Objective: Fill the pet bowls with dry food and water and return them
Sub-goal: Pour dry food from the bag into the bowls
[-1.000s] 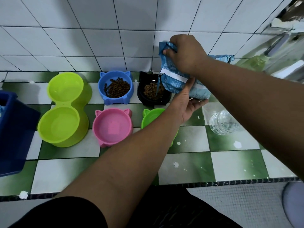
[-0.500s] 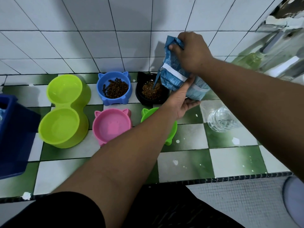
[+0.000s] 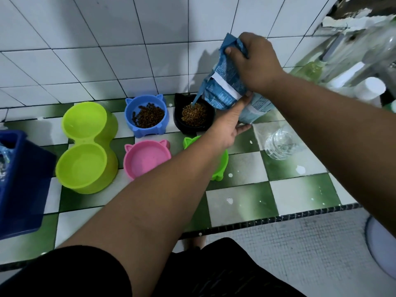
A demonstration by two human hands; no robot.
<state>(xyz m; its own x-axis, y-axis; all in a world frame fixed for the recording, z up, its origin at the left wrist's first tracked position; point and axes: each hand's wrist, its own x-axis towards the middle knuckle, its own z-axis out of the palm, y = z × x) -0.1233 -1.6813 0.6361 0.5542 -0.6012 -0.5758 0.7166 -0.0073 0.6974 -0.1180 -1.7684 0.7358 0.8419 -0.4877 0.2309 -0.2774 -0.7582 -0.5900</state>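
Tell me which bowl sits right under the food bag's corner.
The black bowl, back row, right of the blue bowl; both hold kibble, but only it lies beneath the food bag.

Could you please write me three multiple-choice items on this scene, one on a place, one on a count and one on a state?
1. From the person's view, where does the pink cat-eared plastic bowl stand relative to the blue cat-eared plastic bowl?
A. nearer
B. farther
C. to its left

2. How many bowls visibly hold dry food?
A. one
B. two
C. four

3. The right hand is:
A. gripping the top of the blue food bag
B. lying flat and open
C. curled, holding nothing

Answers:
1 A: the pink bowl sits below the blue one in the view.
2 B: only the blue bowl and the black cat-eared plastic bowl show kibble.
3 A: its fingers curl over the bag's top edge.
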